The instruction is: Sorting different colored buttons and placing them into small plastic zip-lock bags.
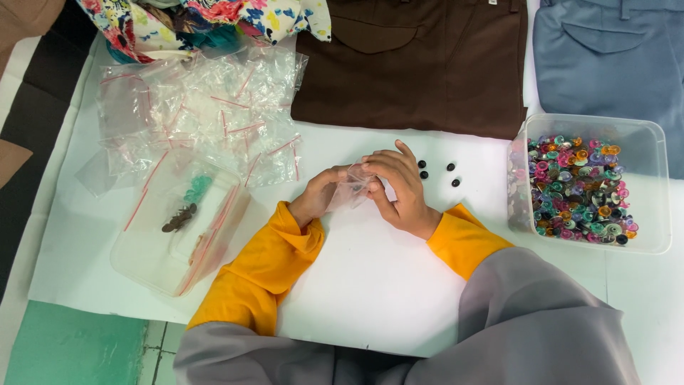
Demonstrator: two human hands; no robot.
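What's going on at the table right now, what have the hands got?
Both hands, left hand and right hand, hold a small clear zip bag between them above the white table. Four black buttons lie loose just beyond the right hand. A clear tub of mixed coloured buttons sits to the right, a heap of empty zip bags to the left.

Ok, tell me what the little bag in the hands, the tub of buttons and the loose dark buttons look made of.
Little bag, held by the left hand and right hand: thin clear plastic film, crinkled and see-through. Tub: stiffer translucent plastic, with smooth walls and rounded corners. Loose dark buttons: probably hard plastic, black and slightly glossy, though too small to be sure.
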